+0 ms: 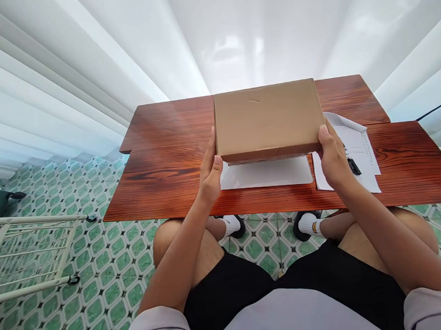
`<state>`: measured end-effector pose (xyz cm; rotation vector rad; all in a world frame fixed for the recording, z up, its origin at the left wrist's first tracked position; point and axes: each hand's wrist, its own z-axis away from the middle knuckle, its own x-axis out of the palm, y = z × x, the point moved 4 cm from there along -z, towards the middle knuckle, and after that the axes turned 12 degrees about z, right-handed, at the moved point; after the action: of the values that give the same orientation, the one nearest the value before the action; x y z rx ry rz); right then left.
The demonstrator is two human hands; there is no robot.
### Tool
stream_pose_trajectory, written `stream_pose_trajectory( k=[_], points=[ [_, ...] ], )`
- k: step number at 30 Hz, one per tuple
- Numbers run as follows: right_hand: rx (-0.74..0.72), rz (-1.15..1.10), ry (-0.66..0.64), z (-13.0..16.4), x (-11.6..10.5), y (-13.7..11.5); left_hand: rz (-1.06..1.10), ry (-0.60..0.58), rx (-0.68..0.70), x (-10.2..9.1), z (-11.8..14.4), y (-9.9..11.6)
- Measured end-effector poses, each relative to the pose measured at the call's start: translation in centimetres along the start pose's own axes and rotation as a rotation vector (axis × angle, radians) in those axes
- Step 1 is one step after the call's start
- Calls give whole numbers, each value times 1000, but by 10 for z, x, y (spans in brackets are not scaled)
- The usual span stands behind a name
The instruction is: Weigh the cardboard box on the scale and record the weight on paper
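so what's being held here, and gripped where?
A cardboard box, held by both hands at its near corners: left hand on the left side, right hand on the right, its near edge raised above the table.

A reddish-brown wooden table (pixel 161 173) is standing on a green-and-white tiled floor (pixel 111 271), its top stepping into 2 levels. A flat white sheet (pixel 266 173) is lying on the near part of it at 6 o'clock from the table's middle, and a white printed paper (pixel 361 149) is resting at 3 o'clock, with a small black object (pixel 354 166) sitting on it.
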<state>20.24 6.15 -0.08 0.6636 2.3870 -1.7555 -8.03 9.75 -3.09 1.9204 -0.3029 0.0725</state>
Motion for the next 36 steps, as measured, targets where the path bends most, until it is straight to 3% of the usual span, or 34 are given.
stream_pose_trajectory(
  k=[4,14,21,36],
  points=[
    [8,21,19,1,-4,6,9,19,-29,3,1,-4],
    [7,106,26,4,-5,8,-74,-141,95,1,-1,-6],
    [-28,252,85,4,-6,8,-97,-130,100,-3,-1,-11],
    [-69,270,66,2,-4,9,-102,-135,81,-5,-1,-15]
  ],
)
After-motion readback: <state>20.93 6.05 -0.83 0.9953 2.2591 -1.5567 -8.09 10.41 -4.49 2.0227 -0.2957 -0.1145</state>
